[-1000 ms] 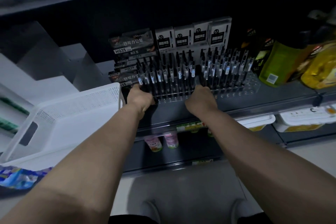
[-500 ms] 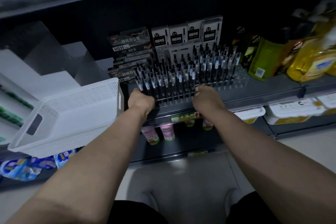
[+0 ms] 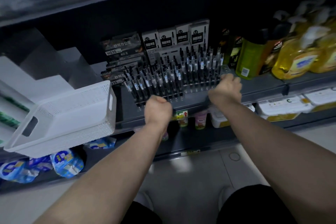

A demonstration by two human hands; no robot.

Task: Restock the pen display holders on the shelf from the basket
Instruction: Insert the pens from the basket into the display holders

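Two clear pen display holders stand side by side on the dark shelf, both packed with black pens. My left hand is curled at the front edge of the left pen holder, gripping its rim. Further back, my right hand grips the front right corner of the right pen holder. The white perforated basket sits tilted on the shelf to the left of the holders; no pens show inside it.
Boxed pen packs and white refill boxes stand behind the holders. Green and yellow bottles crowd the shelf to the right. Lower shelves hold small cups, white tubs and blue packets. Grey floor lies below.
Both hands have shifted right along the holders: the left from the left holder's left corner to its front middle, the right from the seam to the right holder's far corner.
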